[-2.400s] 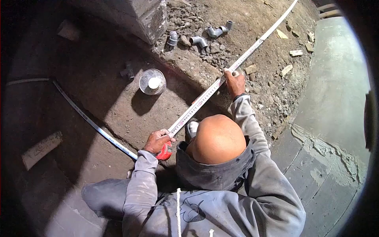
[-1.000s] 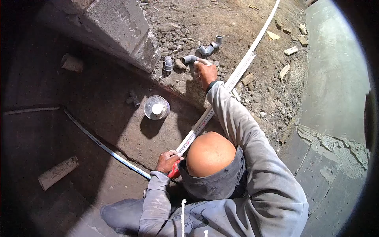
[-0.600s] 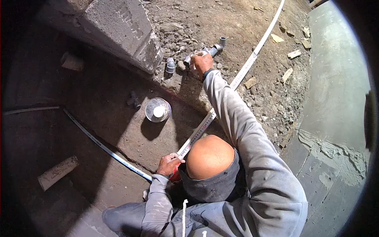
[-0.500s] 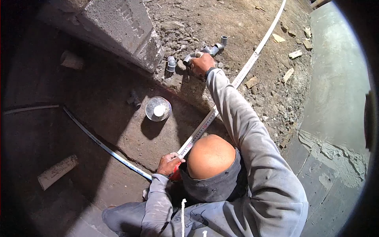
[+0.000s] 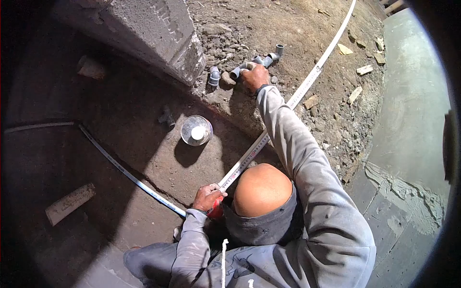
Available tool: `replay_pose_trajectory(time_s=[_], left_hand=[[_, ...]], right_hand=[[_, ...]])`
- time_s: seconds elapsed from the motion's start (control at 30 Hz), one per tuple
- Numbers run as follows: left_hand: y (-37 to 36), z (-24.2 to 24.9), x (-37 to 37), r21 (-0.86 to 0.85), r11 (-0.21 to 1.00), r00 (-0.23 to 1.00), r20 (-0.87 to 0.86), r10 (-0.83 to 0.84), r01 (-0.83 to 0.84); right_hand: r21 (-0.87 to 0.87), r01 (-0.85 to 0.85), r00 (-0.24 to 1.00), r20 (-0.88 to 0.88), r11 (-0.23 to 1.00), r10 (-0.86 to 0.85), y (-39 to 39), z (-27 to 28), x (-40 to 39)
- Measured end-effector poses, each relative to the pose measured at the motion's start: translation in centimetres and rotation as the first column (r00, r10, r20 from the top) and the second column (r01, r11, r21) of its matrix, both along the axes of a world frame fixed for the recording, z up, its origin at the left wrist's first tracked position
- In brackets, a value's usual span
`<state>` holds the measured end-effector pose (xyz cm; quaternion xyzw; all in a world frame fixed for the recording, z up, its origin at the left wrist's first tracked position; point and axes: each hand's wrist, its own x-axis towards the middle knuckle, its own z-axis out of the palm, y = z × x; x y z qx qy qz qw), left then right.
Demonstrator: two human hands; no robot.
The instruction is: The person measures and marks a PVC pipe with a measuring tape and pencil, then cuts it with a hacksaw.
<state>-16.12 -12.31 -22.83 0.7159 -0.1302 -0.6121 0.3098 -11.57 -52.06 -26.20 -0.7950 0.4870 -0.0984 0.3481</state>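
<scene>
My left hand (image 5: 207,198) is closed around a red tape measure (image 5: 216,209) and the near end of a white pipe (image 5: 300,91). A numbered tape blade (image 5: 249,156) runs along the pipe. Stretched forward over the dirt, my right hand (image 5: 255,77) has its fingers closed on a grey pipe fitting (image 5: 236,73); the fingers partly cover it. Touching or close beyond it are more grey elbow fittings (image 5: 269,58). Another grey elbow (image 5: 214,77) lies apart, just left of that hand. My bare knee (image 5: 262,189) rises between my arms.
A clear round container with a white lid (image 5: 197,131) stands on the lower ground. A concrete block (image 5: 158,38) juts in at upper left. A second white pipe (image 5: 129,175) curves at left, near a short board (image 5: 70,204). Smooth cement (image 5: 408,96) borders the right.
The view has shifted slightly, so the ground and fittings appear a little further right and lower. Both hands keep nearly the same places and grips.
</scene>
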Motion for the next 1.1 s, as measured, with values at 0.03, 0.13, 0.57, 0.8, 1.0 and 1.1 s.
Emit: replay_pose_trajectory(time_s=[0.03,0.13,0.57,0.8,1.0,1.1], left_hand=[[0.3,-0.6,-0.1,-0.045,0.999,1.0,0.014,0.0,0.001],[0.9,-1.4,-0.3,-0.106,0.994,0.999,0.04,0.005,0.0],[1.0,-1.3,-0.5,-0.093,0.995,0.999,0.035,0.024,-0.021],[2.1,-3.3,-0.9,-0.097,0.994,0.999,-0.021,0.05,-0.052],[1.8,-2.9,-0.7,-0.131,0.991,0.999,0.009,0.039,-0.037],[2.0,-3.6,-0.7,-0.122,0.992,0.999,0.036,0.019,-0.014]], right_hand=[[0.04,-0.007,1.0,0.0,0.999,0.007,-0.3,-0.3,0.0],[0.116,-0.011,1.0,-0.025,0.993,0.014,-0.7,-0.6,-0.1],[0.132,-0.037,0.999,0.002,0.991,0.037,-1.7,-2.8,-0.3],[-0.129,-0.592,0.806,-0.094,0.796,0.584,-8.7,-13.4,0.1],[-0.158,-0.181,0.978,0.072,0.971,0.194,-0.2,1.0,-5.0],[-0.105,-0.303,0.942,0.114,0.947,0.314,2.3,3.0,-8.4]])
